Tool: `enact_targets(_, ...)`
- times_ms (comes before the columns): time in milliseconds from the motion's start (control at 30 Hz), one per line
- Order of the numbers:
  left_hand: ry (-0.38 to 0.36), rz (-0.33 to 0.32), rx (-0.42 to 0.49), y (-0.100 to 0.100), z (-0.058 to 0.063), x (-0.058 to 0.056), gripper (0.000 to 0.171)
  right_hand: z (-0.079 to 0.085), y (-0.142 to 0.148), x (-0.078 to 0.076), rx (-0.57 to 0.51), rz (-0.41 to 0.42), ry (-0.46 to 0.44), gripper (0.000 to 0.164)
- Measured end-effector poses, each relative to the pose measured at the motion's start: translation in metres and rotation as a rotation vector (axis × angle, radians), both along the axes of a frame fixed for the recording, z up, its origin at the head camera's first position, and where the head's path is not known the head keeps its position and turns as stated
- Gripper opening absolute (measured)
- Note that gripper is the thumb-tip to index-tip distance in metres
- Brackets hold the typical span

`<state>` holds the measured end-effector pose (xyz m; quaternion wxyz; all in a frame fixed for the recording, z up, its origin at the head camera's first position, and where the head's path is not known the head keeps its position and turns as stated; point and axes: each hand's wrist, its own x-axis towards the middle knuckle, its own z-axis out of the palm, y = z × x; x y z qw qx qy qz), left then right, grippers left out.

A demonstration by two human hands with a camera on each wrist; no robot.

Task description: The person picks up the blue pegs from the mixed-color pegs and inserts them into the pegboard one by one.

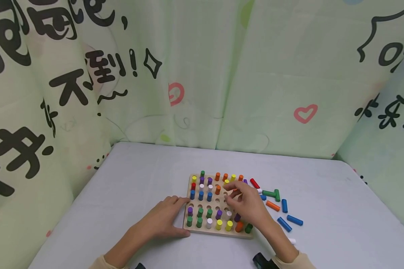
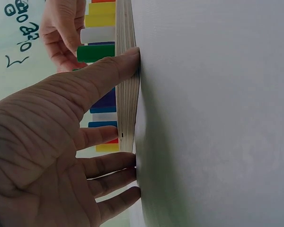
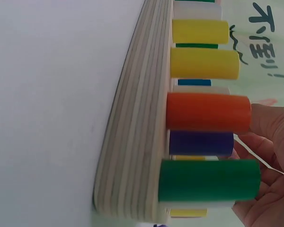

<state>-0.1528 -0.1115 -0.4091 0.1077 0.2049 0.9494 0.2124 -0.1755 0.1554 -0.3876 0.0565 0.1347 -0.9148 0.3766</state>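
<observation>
A wooden pegboard [image 1: 222, 232] lies on the table, with rows of coloured pegs standing in its holes. My left hand [image 1: 166, 216] rests at its left side with straight fingers; the thumb touches the edge near the front corner, as the left wrist view also shows. Over the board's right half hangs my right hand [image 1: 247, 201], its thumb and index finger bent and apart around a bare hole [image 1: 226, 194], no peg showing between them. Below the thumb stands a white peg [image 1: 229, 215]. In the right wrist view an orange peg [image 3: 208, 111] and a green peg [image 3: 208, 180] partly hide that hand.
Loose pegs lie right of the board: a red peg [image 1: 254, 183], an orange peg [image 1: 273, 206], green pegs [image 1: 268, 193] and several blue ones, including a blue peg [image 1: 294, 220]. A white peg [image 1: 292, 241] lies beside the right forearm. Printed curtains [image 1: 202, 74] surround the table.
</observation>
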Motion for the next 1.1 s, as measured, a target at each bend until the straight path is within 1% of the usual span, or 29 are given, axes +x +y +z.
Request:
enact_targets(367,0.003,-0.001,0.008,-0.001,0.001,0.002,0.091,0.001,0.018,-0.004,0.011,-0.028,0.007,0.024)
enact_targets(533,0.013,-0.002,0.01,-0.001,0.001,0.002,0.091,0.002,0.026,-0.004,0.033,-0.049,0.009,0.023)
enact_targets(800,0.021,-0.01,0.012,-0.001,0.0,0.002,0.09,-0.001,0.042,-0.005,0.036,-0.049,0.002,0.023)
enact_targets(1100,0.02,-0.011,0.006,-0.001,0.0,0.002,0.091,-0.003,0.057,-0.007,0.068,-0.094,-0.016,0.026)
